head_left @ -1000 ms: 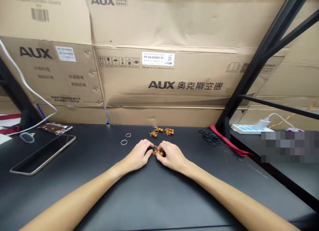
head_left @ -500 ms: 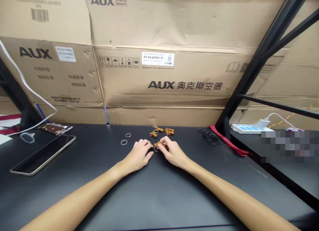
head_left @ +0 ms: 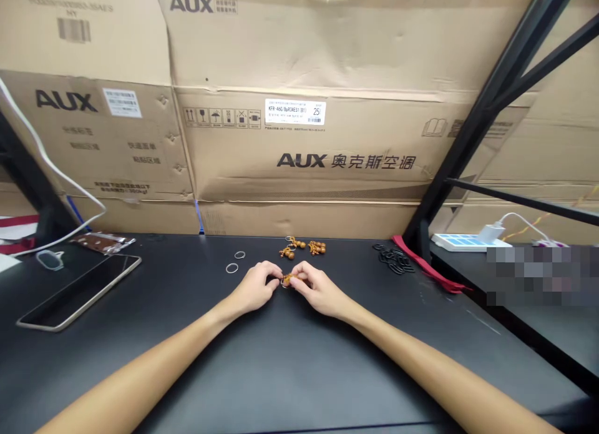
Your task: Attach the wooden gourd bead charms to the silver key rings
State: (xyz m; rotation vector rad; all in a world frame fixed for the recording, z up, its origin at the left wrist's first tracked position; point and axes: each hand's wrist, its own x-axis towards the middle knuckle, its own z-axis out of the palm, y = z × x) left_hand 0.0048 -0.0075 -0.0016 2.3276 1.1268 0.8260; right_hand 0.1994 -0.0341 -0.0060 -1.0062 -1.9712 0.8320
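Note:
My left hand (head_left: 255, 287) and my right hand (head_left: 314, 288) meet at the middle of the black table (head_left: 299, 359). Between their pinched fingertips sits a small brown wooden bead charm (head_left: 286, 278) with a metal ring at its lower edge. Both hands are closed on it. Just beyond the hands lie more brown bead charms (head_left: 303, 247) in a loose cluster. Two loose metal rings (head_left: 233, 267) lie to the left of my left hand.
A pile of black rings (head_left: 394, 258) and a red strip (head_left: 433, 273) lie at the right. A tablet (head_left: 79, 290) and a foil packet (head_left: 102, 241) lie at the left. AUX cardboard boxes (head_left: 299, 140) wall the back. A black frame post (head_left: 477, 122) rises right, beside a power strip (head_left: 461, 241).
Both hands have drawn closer together and their fingertips now pinch the charm and ring from either side; the charm sits slightly nearer the middle than half a second ago.

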